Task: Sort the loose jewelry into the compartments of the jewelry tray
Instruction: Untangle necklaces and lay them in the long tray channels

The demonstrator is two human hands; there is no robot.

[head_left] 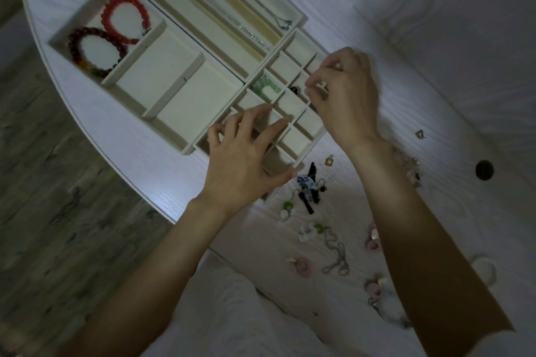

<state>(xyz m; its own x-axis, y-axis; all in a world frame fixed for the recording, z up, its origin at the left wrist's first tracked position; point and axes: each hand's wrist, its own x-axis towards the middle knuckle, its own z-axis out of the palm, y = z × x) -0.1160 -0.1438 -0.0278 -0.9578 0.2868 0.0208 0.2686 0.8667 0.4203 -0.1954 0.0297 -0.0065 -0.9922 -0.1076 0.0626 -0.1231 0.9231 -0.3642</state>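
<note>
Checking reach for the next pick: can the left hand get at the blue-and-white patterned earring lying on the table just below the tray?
Probably yes. The left hand rests open on the cream jewelry tray's small compartments, its thumb tip right beside the blue-and-white patterned earring. Nothing covers the earring.

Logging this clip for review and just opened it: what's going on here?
A person is sorting jewelry into a cream compartmented jewelry tray on a white table. The left hand rests spread on the small-cell section, steadying it. The right hand hovers over those cells, fingertips pinched, though what it holds is too small to tell. A red bead bracelet and a dark bead bracelet already share one compartment. Loose earrings and a pale chain wait on the table.
</note>
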